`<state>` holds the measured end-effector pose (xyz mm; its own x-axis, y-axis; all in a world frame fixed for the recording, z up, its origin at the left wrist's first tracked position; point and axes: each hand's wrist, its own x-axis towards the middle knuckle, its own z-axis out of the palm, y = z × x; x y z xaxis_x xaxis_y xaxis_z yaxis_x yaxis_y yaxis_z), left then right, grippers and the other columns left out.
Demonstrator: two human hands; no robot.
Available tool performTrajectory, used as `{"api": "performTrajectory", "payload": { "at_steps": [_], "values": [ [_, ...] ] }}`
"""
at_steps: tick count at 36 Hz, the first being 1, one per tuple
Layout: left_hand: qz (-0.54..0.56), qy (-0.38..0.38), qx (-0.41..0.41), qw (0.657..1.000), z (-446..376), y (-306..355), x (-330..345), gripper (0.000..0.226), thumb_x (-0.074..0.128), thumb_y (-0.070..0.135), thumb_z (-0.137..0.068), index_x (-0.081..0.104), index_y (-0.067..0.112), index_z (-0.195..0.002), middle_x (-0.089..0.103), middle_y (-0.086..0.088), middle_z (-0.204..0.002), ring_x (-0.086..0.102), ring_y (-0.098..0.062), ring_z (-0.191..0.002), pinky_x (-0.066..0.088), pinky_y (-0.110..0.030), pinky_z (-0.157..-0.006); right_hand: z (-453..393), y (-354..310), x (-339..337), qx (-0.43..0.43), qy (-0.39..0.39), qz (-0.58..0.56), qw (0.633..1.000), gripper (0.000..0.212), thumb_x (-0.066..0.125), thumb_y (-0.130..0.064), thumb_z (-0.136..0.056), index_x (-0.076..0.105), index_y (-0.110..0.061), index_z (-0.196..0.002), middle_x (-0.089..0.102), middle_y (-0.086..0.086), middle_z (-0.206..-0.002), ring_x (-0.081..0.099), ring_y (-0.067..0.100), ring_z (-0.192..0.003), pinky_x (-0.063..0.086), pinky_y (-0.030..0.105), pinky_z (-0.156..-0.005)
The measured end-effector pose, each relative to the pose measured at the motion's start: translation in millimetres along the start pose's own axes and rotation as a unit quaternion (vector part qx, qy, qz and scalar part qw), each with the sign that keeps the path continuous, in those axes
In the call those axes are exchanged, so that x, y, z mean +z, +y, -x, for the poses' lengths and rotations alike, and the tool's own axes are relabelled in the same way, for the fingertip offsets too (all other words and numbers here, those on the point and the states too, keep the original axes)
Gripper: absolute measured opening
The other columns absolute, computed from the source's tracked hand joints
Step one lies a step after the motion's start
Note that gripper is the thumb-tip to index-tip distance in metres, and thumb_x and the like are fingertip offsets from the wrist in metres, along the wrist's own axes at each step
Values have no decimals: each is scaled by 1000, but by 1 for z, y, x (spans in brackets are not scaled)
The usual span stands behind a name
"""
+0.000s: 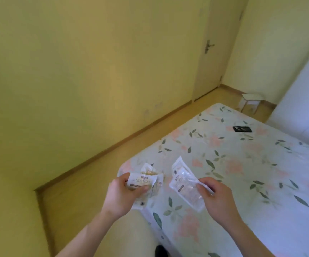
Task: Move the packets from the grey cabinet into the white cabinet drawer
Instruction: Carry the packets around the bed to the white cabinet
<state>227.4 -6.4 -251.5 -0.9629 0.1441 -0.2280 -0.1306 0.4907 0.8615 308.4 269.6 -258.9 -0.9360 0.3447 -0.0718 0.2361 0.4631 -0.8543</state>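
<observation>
My left hand (121, 196) grips a small stack of white packets (142, 179) with printed labels, held over the near corner of the bed. My right hand (215, 196) pinches one long clear-and-white packet (184, 184) by its lower right side, and the packet tilts up to the left above the bedsheet. Neither a grey cabinet nor a white cabinet drawer appears in this view.
A bed with a floral sheet (242, 164) fills the right half. A black phone (242, 129) lies on it at the far side. A small white stool (250, 102) stands beyond the bed near a shut door (214, 52). Wooden floor (94, 173) runs along the yellow wall at left.
</observation>
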Motion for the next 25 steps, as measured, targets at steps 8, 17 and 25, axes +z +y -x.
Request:
{"api": "performTrajectory", "payload": {
  "at_steps": [8,17,25],
  "values": [
    [31,133,-61,989,-65,-14,-86,20,89,27,-76,75,24,-90,77,14,-83,73,-2,-72,53,-18,-59,-128,-68,96,-73,-144,4,987,16,66,-21,-94,71,-28,-80,70,-10,-79,65,10,-73,48,26,-64],
    [91,235,-117,961,-122,-58,-180,24,88,28,-76,74,20,-94,79,8,-88,76,-10,-77,61,-29,-62,-235,-152,206,-155,-241,30,958,16,64,-23,-95,69,-25,-80,67,-9,-75,60,12,-70,40,21,-58],
    [109,239,-120,958,-225,-101,-274,24,88,26,-77,75,22,-97,79,8,-90,76,-11,-80,62,-32,-65,-323,-202,310,-142,-246,42,958,18,63,-27,-97,68,-27,-80,67,-9,-78,63,14,-75,39,25,-58]
  ]
}}
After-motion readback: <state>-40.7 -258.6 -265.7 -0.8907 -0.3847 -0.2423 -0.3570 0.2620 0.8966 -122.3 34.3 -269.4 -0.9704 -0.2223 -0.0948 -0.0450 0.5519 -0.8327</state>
